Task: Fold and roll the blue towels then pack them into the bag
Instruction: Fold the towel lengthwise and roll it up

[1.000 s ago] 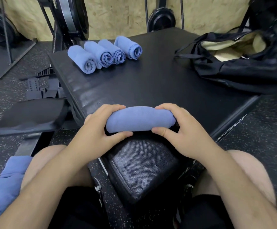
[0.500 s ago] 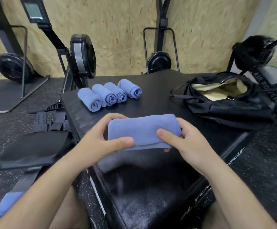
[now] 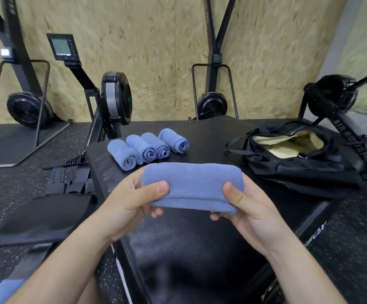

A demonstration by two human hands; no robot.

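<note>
A rolled blue towel [image 3: 192,185] is held in the air above the black padded box [image 3: 211,137]. My left hand [image 3: 132,202] grips its left end, thumb on top and fingers underneath. My right hand [image 3: 246,207] grips the right end the same way. Several rolled blue towels [image 3: 147,148] lie side by side on the box's far left part. The black bag [image 3: 298,163] sits open on the box at the right, showing its tan lining.
Rowing machines and fan bikes [image 3: 114,99] stand along the wooden wall behind the box. A rower seat and foot straps [image 3: 46,216] lie left of the box. More blue cloth [image 3: 5,290] shows at the bottom left corner.
Both hands lifted the rolled towel off the box's near edge and hold it higher, away from my body. The view tilted up toward the wall.
</note>
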